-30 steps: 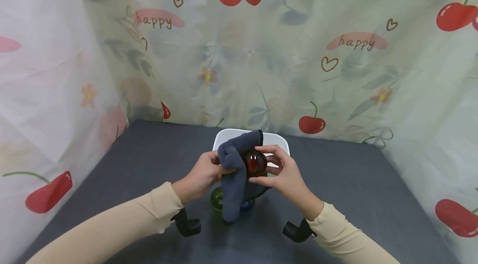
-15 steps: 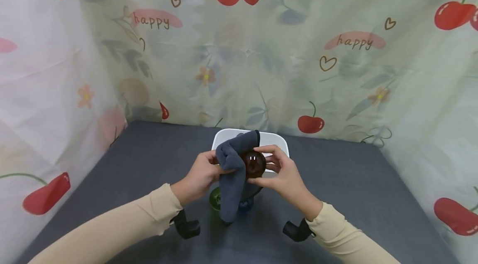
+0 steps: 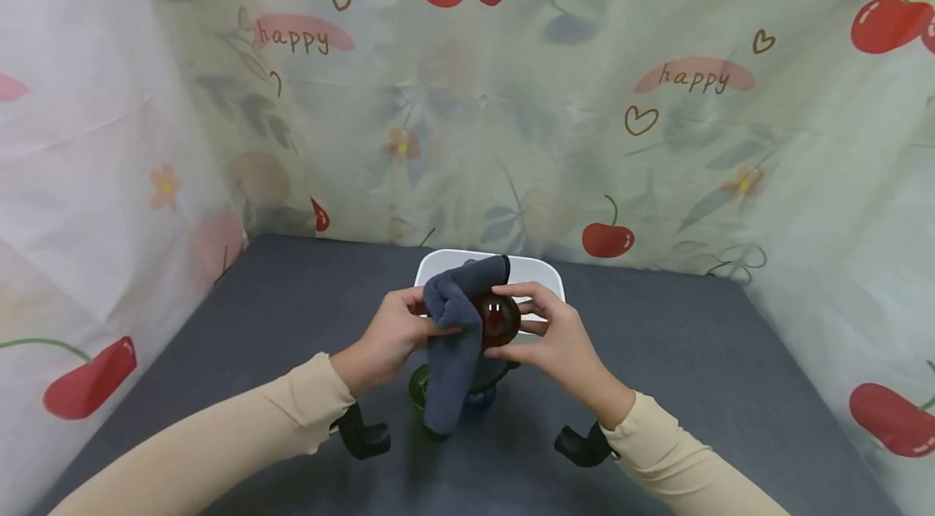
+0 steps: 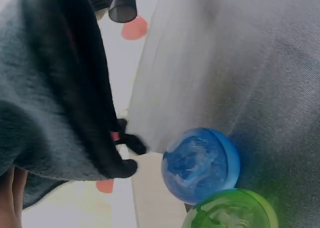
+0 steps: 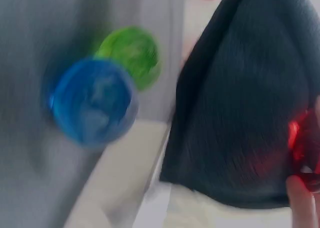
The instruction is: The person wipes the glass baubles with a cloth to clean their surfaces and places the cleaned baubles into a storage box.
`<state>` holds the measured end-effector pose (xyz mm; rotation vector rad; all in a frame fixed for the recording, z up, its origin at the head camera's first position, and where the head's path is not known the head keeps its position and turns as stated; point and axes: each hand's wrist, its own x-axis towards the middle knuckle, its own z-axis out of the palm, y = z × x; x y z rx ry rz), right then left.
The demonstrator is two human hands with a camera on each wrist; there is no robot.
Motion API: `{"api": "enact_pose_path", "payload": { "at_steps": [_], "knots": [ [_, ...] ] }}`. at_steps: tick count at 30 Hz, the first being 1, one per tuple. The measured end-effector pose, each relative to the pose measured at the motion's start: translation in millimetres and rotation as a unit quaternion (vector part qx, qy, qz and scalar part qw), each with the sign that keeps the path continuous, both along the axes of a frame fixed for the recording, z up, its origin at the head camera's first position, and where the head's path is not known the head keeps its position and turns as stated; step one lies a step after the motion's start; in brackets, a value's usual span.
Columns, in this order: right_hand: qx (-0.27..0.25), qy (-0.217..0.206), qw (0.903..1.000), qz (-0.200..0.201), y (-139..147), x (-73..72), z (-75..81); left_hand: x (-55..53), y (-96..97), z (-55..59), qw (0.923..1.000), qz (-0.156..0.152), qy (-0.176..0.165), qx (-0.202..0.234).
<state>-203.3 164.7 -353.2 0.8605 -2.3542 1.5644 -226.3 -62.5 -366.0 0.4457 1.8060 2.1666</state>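
Observation:
A clear red ball (image 3: 501, 321) is held in my right hand (image 3: 558, 331), thumb below and fingers above and behind it. My left hand (image 3: 394, 333) pinches a dark grey cloth (image 3: 453, 354), which hangs down in folds. The cloth lies against the ball's left side, and in the right wrist view the red ball (image 5: 306, 148) sits against the cloth's face. Beneath the cloth, a clear blue ball (image 4: 200, 165) and a clear green ball (image 4: 231, 212) stand side by side on the table. In the head view the cloth partly hides both.
Behind the hands stands a white plastic bin (image 3: 540, 274), its front covered by cloth and hands. A dark grey cover (image 3: 657, 386) lies over the table. Patterned curtains (image 3: 467, 126) rise at the back and both sides. Black camera mounts (image 3: 582, 446) jut from the wrists.
Both hands stay nearly in place, still holding the cloth and the red ball. The red glint inside the ball shifts, and the cloth's lower end moves slightly left.

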Motion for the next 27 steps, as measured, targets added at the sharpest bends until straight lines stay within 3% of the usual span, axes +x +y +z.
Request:
{"api": "enact_pose_path", "payload": {
  "at_steps": [2,4,7,9,11,13,16,19,21,23,25,27],
  "knots": [
    [-0.052,-0.051,0.9969,0.030,-0.6,0.1,0.8,-0.3,-0.6,-0.5,0.9999,-0.013,-0.005,0.004],
    [-0.048,-0.046,0.9969,0.042,-1.3,0.4,1.5,-0.1,-1.4,-1.2,0.9992,-0.038,-0.006,0.005],
    [0.050,0.057,0.9970,0.017,-0.6,-0.4,1.9,0.6,-2.4,-2.1,0.9981,-0.062,-0.001,-0.008],
    [0.121,0.132,0.9837,-0.018,0.8,-1.1,2.5,1.2,-2.6,-2.2,0.9980,-0.061,0.007,-0.013],
    [0.148,0.160,0.9754,-0.031,1.9,-2.0,3.8,1.8,-2.2,-2.8,0.9987,-0.045,0.014,-0.018],
    [0.130,0.122,0.9837,-0.025,2.6,-2.0,5.1,2.3,-1.5,-3.4,0.9994,-0.023,0.017,-0.018],
    [0.038,-0.003,0.9992,-0.011,2.9,-1.0,6.6,2.9,0.0,-3.2,0.9999,0.003,0.011,-0.006],
    [-0.042,-0.108,0.9933,-0.002,1.5,0.2,7.4,3.1,1.1,-1.0,1.0000,-0.001,0.004,0.006],
    [-0.054,-0.137,0.9890,0.001,0.1,1.0,7.3,2.7,1.2,0.5,0.9998,-0.017,0.003,0.007],
    [-0.015,-0.108,0.9940,-0.009,-0.9,1.7,7.5,2.3,1.1,1.2,0.9994,-0.034,0.004,0.003],
    [0.064,-0.032,0.9970,-0.029,-1.2,2.3,8.2,1.9,0.4,1.2,0.9991,-0.041,0.008,-0.006],
    [0.140,0.056,0.9871,-0.053,-1.2,2.7,8.9,1.5,-0.6,0.6,0.9990,-0.039,0.016,-0.017]
  ]
}}
